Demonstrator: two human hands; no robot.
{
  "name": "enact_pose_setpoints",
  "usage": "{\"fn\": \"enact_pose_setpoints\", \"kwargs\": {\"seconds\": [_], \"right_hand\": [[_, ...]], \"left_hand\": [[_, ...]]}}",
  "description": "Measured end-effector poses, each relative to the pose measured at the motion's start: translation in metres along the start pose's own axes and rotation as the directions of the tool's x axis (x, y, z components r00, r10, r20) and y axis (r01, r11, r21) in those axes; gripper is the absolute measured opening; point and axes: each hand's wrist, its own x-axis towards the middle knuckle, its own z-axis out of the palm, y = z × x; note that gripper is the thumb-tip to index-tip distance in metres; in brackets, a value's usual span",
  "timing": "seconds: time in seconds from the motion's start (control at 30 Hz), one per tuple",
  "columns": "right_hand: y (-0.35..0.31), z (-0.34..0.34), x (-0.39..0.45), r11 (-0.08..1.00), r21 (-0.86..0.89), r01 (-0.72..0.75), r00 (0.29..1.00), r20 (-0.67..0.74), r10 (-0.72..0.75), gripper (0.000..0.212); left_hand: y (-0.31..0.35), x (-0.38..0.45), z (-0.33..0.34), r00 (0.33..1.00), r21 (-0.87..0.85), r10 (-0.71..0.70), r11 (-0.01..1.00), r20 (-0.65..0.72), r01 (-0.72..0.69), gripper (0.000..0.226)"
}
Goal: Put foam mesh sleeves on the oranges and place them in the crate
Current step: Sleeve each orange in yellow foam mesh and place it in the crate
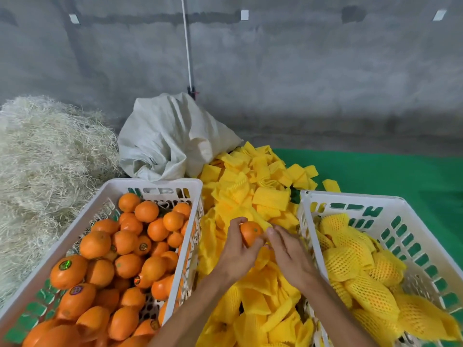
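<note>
My left hand (238, 254) grips a bare orange (250, 232) above the pile of yellow foam mesh sleeves (253, 196). My right hand (288, 254) is beside it, fingertips at the orange's right edge, pinching a yellow sleeve (263, 222) that lies against the fruit. A white crate on the left (160, 182) is full of bare oranges (125, 246). The white crate on the right (350, 199) holds several oranges wrapped in yellow mesh (355, 266).
A crumpled white sack (172, 136) lies behind the sleeve pile. Pale straw (45, 156) is heaped at the left. Green matting (390, 171) covers the floor at the right, and a grey concrete wall (275, 58) stands behind.
</note>
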Motion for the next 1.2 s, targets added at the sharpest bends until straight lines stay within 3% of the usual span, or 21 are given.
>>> {"fn": "enact_pose_setpoints", "kwargs": {"seconds": [0.1,0.27,0.4,0.47,0.6,0.67,0.8,1.0,1.07,1.2], "right_hand": [[-0.003,0.0,0.002,0.999,0.024,0.03,0.999,0.042,-0.031,0.036],[-0.004,-0.002,0.001,0.995,-0.068,0.069,0.997,-0.025,-0.071,0.035],[-0.007,-0.006,-0.001,0.865,-0.426,0.264,0.939,-0.092,-0.331,0.024],[-0.012,-0.006,-0.004,0.824,-0.48,0.301,0.921,-0.078,-0.382,0.027],[-0.015,-0.006,-0.009,0.895,-0.371,0.247,0.964,0.002,-0.265,0.039],[-0.013,-0.005,-0.011,0.895,-0.386,0.224,0.973,0.036,-0.228,0.044],[-0.011,-0.004,-0.009,0.913,-0.376,0.16,0.984,-0.013,-0.178,0.032],[-0.007,-0.003,-0.007,0.969,-0.248,-0.014,0.999,-0.038,0.005,0.038],[-0.007,-0.003,-0.007,0.984,-0.17,-0.058,0.998,-0.032,0.053,0.029],[-0.002,-0.002,-0.005,0.979,-0.081,-0.19,0.97,-0.168,0.174,0.024]], "left_hand": [[0.003,-0.001,-0.008,0.998,-0.106,-0.053,0.993,0.04,0.057,0.074],[0.003,-0.001,-0.013,0.994,-0.144,-0.047,0.988,0.098,0.061,0.064],[0.004,-0.002,-0.012,0.997,-0.161,-0.011,0.987,0.076,0.023,0.059],[0.004,-0.003,-0.012,0.997,-0.227,-0.015,0.973,0.077,0.032,0.056],[0.005,-0.005,-0.011,0.998,-0.295,-0.029,0.954,0.059,0.045,0.037],[0.006,-0.006,-0.011,0.999,-0.236,-0.008,0.972,0.039,0.017,0.031],[0.004,-0.005,-0.01,0.999,-0.079,0.043,0.996,0.016,-0.042,0.024],[0.005,-0.009,-0.017,0.994,-0.046,0.094,0.995,0.059,-0.092,0.033],[0.009,-0.009,-0.018,0.993,-0.077,0.077,0.995,0.09,-0.07,0.039],[0.017,-0.011,-0.02,0.997,-0.17,0.036,0.985,0.063,-0.025,0.065]]}}
